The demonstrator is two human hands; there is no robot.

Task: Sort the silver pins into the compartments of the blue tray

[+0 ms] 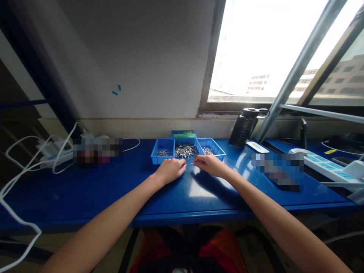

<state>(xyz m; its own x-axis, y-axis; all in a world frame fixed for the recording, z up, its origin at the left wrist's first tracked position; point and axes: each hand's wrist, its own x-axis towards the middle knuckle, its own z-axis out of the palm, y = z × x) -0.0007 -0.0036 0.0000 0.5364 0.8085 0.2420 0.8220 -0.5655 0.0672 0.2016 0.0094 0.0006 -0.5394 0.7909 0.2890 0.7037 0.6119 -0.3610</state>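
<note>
In front of the small trays, my left hand and my right hand face each other just above the desk. Each is closed in a pinch, and a thin silvery metal pin spans the short gap between the fingertips. Its exact kind is too small to make out. Behind the hands lies a loose heap of similar metal pins. A blue plastic tray on the left holds some pins. More lie in the right blue tray, partly hidden by my right hand.
At the back, another blue tray holds green plastic packaging. A black water bottle stands to the right, near a white flat device and a power strip. White cables trail on the left side of the blue desk.
</note>
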